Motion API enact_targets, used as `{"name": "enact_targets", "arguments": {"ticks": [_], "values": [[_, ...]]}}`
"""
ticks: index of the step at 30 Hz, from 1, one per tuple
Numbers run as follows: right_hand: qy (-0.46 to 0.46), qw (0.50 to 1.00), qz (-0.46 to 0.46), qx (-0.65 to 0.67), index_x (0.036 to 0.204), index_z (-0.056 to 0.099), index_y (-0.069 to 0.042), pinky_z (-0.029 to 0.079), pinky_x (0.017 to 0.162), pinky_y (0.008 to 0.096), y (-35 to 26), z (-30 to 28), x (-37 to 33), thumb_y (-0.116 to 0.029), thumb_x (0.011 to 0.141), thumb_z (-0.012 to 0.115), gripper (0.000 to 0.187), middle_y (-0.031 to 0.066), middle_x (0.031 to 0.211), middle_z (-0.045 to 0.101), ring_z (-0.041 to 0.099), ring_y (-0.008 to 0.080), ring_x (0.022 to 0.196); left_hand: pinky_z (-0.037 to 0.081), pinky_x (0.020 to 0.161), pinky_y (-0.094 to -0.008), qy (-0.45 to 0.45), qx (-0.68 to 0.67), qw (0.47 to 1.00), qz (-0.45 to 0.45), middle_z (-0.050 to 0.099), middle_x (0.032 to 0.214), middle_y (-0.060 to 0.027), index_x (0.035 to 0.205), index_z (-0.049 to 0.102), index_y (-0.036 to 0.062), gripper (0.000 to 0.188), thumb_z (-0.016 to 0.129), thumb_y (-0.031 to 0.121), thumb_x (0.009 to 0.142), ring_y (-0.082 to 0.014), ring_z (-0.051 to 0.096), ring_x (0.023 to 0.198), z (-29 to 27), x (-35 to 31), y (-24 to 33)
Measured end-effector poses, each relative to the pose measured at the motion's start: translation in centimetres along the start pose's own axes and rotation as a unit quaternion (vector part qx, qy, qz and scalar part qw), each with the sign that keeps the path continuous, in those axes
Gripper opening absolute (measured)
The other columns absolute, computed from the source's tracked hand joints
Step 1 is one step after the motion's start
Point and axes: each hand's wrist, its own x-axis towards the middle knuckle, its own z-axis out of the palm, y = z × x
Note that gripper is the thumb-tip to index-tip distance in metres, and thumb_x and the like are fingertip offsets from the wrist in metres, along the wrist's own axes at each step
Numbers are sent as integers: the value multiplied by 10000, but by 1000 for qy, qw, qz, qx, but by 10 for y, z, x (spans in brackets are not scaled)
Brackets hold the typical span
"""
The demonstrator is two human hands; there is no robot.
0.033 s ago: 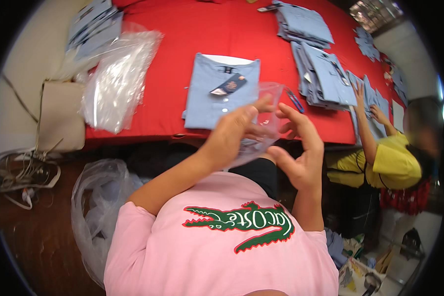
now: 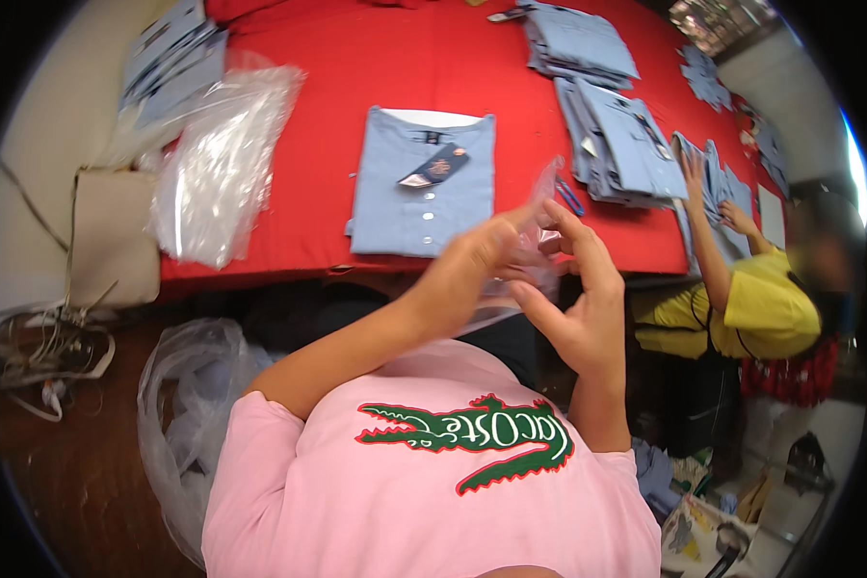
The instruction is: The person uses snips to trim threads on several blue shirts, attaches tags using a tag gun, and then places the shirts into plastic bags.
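Left hand (image 2: 477,260) and right hand (image 2: 578,308), fingers of both pinching one clear plastic bag (image 2: 535,246) held above the surface (image 2: 308,116) edge. One folded blue shirt (image 2: 424,183) lies just beyond the fingers (two shirt stacks (image 2: 607,116) farther right). Risk, judged: the thin film could slip or tear if tugged unevenly.

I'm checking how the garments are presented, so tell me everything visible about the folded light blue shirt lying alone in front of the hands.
The folded light blue shirt lies flat on the red table covering, collar away from the person, folded into a neat rectangle. It looks like soft woven cloth, with a buttoned placket down its middle and a white inner collar band. A dark hang tag rests tilted near the collar. Neither hand touches it; its near edge sits close to the table's edge.
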Motion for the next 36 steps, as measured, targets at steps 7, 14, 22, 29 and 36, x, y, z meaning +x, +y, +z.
{"name": "enact_targets", "arguments": {"ticks": [7, 14, 22, 29, 36], "values": [[240, 954, 159, 81, 1229, 724, 34, 570, 925, 295, 73, -73, -46, 94, 1030, 566, 261, 75, 1056, 767, 725, 132, 995, 344, 1266, -478, -234, 321, 895, 203, 226, 1779, -243, 1712, 328, 105, 871, 737, 420, 1010, -425, 322, 1611, 46, 53, -28], [119, 939, 68, 315, 1157, 700, 41, 634, 853, 380, 60, -148, -44, -61, 1056, 574, 191, 185, 992, 770, 769, 252, 907, 165, 1325, -589, -174, 474, 836, 213, 684, 1291, -119, 1341, 695, 94, 540, 890, 230, 856, -325, 641, 1273, 42, 127, 30], [102, 847, 107, 510, 965, 657, -12, 681, 669, 413, 93, -76, -28, -126, 1034, 635, 135, 197, 1004, 741, 760, 298, 821, 601, 879, -353, -132, 41, 989, 48, 732, 924, -51, 998, 666, 89, 164, 804, 176, 984, -171, 757, 900, -32, 90, 21], [-45, 813, 1, 580, 952, 680, -17, 480, 568, 254, 96, 4, -21, -154, 1063, 618, 187, 203, 889, 748, 695, 201, 725, 497, 787, -286, -160, 187, 937, -249, 771, 848, -86, 1001, 631, 86, 383, 484, 396, 1170, -114, 699, 763, -85, -27, 2], [-108, 882, 196, 415, 1062, 769, 5, 535, 663, 246, 153, 67, -48, -61, 1011, 733, 90, 76, 901, 768, 723, 128, 785, 540, 855, -310, 64, 154, 952, -258, 820, 886, -83, 1209, 744, 41, 371, 519, 331, 1156, -124, 745, 930, -132, -108, -36]]}}
